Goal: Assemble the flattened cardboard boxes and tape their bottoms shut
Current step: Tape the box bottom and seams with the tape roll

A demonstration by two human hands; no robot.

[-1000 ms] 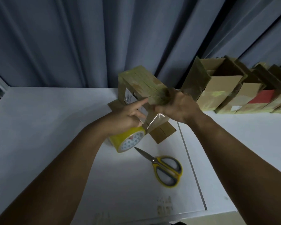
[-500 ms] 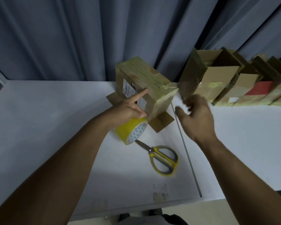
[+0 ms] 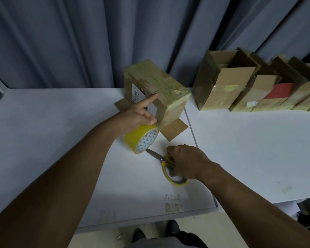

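Nearest to us, the right hand is down on the white table, fingers curled over the yellow handles of the scissors. The blades lie flat and point up and to the left, straight at the tape roll. That line is what matters for the cut. Just beyond, the left hand grips the roll from above, with its forefinger stretched out against the side of the box. The two hands are apart, the roll between them. The box stands bottom-up, glossy with tape, its flaps splayed on the table. We judge the gap from roll to box wall is where the blades must go, though we cannot make out the strip itself. The right hand is nearer to it. Far right stands a row of finished boxes.
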